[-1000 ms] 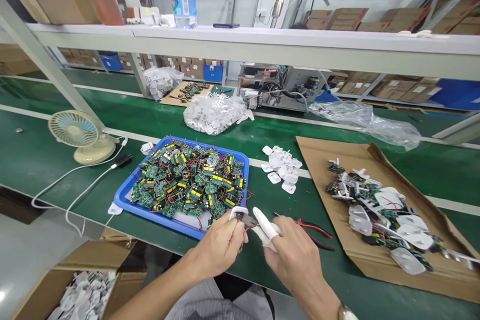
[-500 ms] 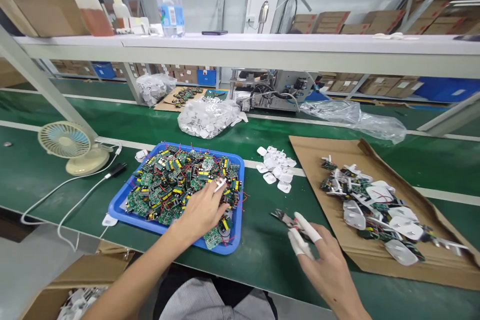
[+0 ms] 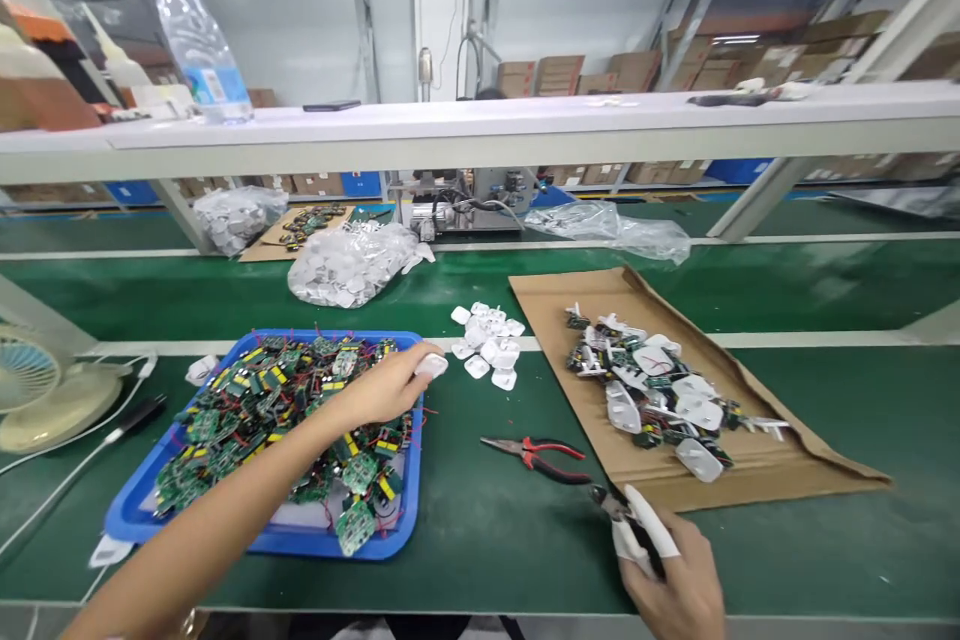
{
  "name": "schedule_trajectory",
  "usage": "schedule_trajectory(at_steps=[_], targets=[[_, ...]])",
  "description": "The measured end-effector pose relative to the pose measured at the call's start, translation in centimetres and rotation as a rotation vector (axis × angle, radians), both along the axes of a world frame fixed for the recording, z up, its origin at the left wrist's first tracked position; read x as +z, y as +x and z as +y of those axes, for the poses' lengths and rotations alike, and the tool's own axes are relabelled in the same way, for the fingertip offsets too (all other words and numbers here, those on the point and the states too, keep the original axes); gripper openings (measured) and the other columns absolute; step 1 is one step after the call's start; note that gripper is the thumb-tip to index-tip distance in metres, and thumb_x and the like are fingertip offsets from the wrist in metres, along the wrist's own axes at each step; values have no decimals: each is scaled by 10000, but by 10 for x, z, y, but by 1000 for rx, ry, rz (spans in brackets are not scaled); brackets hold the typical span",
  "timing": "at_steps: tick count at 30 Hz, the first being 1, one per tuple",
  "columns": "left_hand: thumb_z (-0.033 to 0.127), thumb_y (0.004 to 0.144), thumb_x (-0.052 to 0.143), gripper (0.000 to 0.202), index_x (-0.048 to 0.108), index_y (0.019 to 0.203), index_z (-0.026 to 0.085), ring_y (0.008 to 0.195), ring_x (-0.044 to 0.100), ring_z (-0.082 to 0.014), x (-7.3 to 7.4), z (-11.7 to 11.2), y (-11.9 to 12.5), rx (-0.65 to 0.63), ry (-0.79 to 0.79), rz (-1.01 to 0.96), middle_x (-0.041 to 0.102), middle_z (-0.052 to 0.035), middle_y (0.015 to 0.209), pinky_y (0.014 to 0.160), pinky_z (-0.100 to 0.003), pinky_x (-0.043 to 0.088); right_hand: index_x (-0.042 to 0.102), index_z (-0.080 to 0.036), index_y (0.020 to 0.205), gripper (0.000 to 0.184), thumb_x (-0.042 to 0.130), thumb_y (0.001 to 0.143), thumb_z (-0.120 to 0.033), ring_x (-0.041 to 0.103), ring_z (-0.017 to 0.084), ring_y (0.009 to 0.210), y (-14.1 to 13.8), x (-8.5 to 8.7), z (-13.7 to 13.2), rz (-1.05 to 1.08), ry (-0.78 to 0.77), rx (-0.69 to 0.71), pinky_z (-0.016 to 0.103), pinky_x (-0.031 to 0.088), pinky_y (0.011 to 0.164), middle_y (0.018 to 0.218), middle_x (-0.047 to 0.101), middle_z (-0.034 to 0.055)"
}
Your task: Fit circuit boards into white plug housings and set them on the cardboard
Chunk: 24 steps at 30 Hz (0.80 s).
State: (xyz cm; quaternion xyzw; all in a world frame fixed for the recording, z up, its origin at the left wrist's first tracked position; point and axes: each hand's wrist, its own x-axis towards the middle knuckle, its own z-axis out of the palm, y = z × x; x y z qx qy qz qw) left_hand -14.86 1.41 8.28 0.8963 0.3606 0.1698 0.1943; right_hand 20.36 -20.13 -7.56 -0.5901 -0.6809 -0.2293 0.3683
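Observation:
My left hand (image 3: 382, 388) reaches over the right rim of the blue tray (image 3: 135, 518), which is heaped with green circuit boards (image 3: 277, 400). Its fingers are closed round a white plug part (image 3: 431, 365). Low at the right, my right hand (image 3: 667, 575), with white cots on two fingers, grips small dark pliers (image 3: 611, 505) that point up and left. A red-handled pair of pliers (image 3: 536, 450) lies on the green belt between the two hands. A small heap of white plug covers (image 3: 486, 345) sits just right of my left hand.
A cardboard sheet (image 3: 750, 465) at the right carries assembled plugs with boards (image 3: 652, 395). Bags of white parts (image 3: 349, 262) lie further back. A small fan (image 3: 34, 395) with its white cable stands at the left. A shelf with a water bottle (image 3: 195, 35) runs overhead.
The view swung up and to the right. My left hand moved from the middle of the tray to its right rim and now holds a white part. My right hand drew back toward me with the pliers.

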Motion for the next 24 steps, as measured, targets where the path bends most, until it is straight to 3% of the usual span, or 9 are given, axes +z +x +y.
schedule_trajectory(at_steps=[2, 5, 8, 11, 14, 18, 21, 24], targets=[[173, 952, 488, 283, 630, 1196, 196, 1067, 648, -235, -13, 19, 34, -77, 31, 99, 644, -97, 1167, 983, -338, 509, 497, -253, 1396, 539, 595, 871, -177, 654, 268, 837, -3, 0, -1, 30, 31, 16, 393, 518, 700, 1004, 673, 116], [107, 910, 524, 264, 663, 1124, 176, 1070, 648, -241, -29, 48, 78, -86, 75, 196, 609, -114, 1141, 1012, -348, 497, 522, -237, 1366, 494, 574, 881, -153, 653, 252, 846, -6, 4, -3, 67, 33, 36, 375, 529, 691, 992, 670, 107], [91, 876, 569, 309, 650, 1167, 155, 1042, 651, -279, -33, 72, 110, -68, 112, 257, 600, -130, 1110, 966, -393, 516, 527, -223, 1363, 486, 537, 889, -114, 651, 231, 849, -7, 9, -4, 102, 7, 28, 360, 540, 695, 993, 664, 100], [116, 848, 627, 436, 589, 1281, 146, 1099, 621, -345, -30, 83, 136, -56, 162, 301, 576, -175, 1197, 942, -457, 513, 534, -205, 1351, 477, 526, 889, -85, 648, 227, 868, -10, 10, -5, 128, -13, 13, 360, 547, 706, 1003, 662, 104], [206, 918, 592, 399, 570, 1316, 184, 1172, 590, -346, -34, 69, 170, -150, 195, 304, 576, -168, 1254, 959, -439, 505, 521, -201, 1369, 505, 527, 883, -63, 642, 221, 857, -12, 9, -5, 160, -3, 3, 360, 547, 700, 997, 658, 104], [289, 968, 569, 348, 572, 1316, 278, 1089, 657, -259, -54, 17, 231, -385, 188, 299, 639, -82, 1221, 914, -336, 532, 520, -202, 1372, 526, 513, 873, -38, 642, 219, 867, -13, 6, -8, 199, -12, -9, 369, 554, 720, 1012, 658, 106], [303, 927, 647, 466, 518, 1366, 216, 1062, 680, -291, -69, -18, 274, -437, 198, 294, 655, -131, 1203, 893, -369, 545, 541, -204, 1357, 517, 519, 870, -33, 650, 221, 885, -14, 4, -10, 220, -23, -3, 373, 563, 739, 1020, 666, 108], [192, 946, 582, 372, 532, 1309, 132, 1055, 688, -313, -71, -35, 297, -423, 214, 270, 667, -182, 1150, 891, -403, 543, 551, -226, 1371, 534, 535, 869, -46, 666, 228, 909, -13, 3, -10, 264, -6, 11, 379, 576, 752, 1025, 681, 105]])
